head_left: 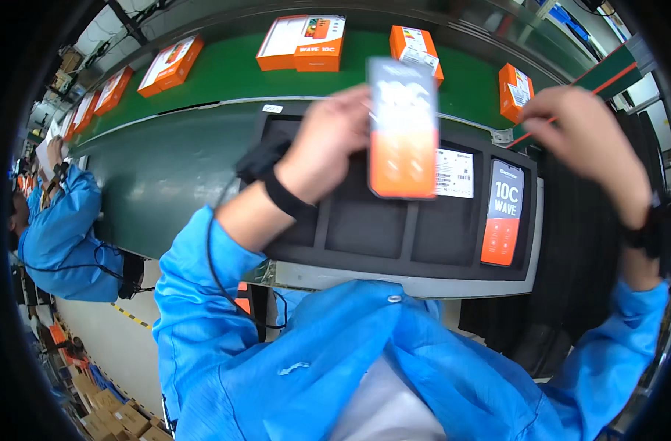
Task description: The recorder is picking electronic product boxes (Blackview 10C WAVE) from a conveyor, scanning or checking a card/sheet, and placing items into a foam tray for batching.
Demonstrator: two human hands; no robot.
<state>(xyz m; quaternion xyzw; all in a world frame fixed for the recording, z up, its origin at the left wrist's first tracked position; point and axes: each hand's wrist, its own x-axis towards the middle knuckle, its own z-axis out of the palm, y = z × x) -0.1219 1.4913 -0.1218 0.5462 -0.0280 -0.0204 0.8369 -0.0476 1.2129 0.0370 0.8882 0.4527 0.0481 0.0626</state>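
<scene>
Left hand (331,140) grips phone (403,140) by edge; right hand (579,128) blurred, can't tell hold.

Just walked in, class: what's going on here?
The left hand holds a flat, grey and orange phone over a black, compartmented tray. The blurred right hand is raised near an orange and white box; whether it holds anything is unclear. A second grey and orange phone lies in the tray's rightmost compartment. More such boxes rest on a green belt.
</scene>
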